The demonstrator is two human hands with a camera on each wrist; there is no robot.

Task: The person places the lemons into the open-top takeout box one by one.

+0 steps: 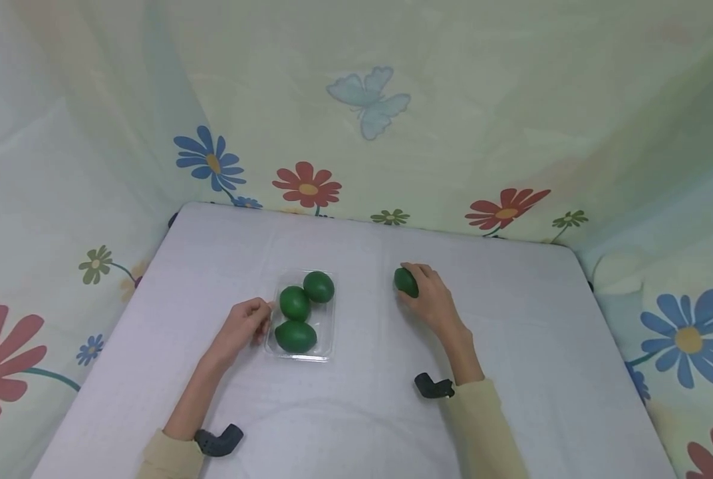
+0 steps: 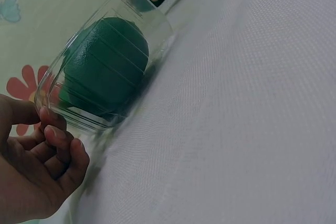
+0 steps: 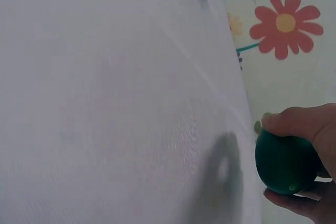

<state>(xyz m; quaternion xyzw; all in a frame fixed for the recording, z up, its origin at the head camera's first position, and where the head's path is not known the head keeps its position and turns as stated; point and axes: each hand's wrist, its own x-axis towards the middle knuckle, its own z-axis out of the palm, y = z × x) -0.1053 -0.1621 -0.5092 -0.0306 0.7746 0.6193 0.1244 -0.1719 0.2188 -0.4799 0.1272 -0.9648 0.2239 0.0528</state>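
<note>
A clear plastic container [image 1: 326, 332] stands on the table with three dark green limes in it: one lime [image 1: 318, 287] at the back right, a second lime [image 1: 294, 303] at its left, a third lime [image 1: 296, 337] at the front. My left hand [image 1: 239, 330] pinches the container's left rim between thumb and forefinger; the other fingers are curled below. To the right of the container, my right hand [image 1: 433, 299] grips another green lime [image 1: 405, 282]. In the right wrist view that lime [image 3: 286, 163] sits between thumb and fingers, above its shadow on the cloth.
A white cloth [image 1: 362, 426] covers the table. Dark curved wrist pieces show beside each sleeve, one near the left cuff [image 1: 219, 440] and one near the right cuff [image 1: 433, 386]. A curtain [image 1: 452, 120] with flowers and a butterfly hangs around the table's back and sides.
</note>
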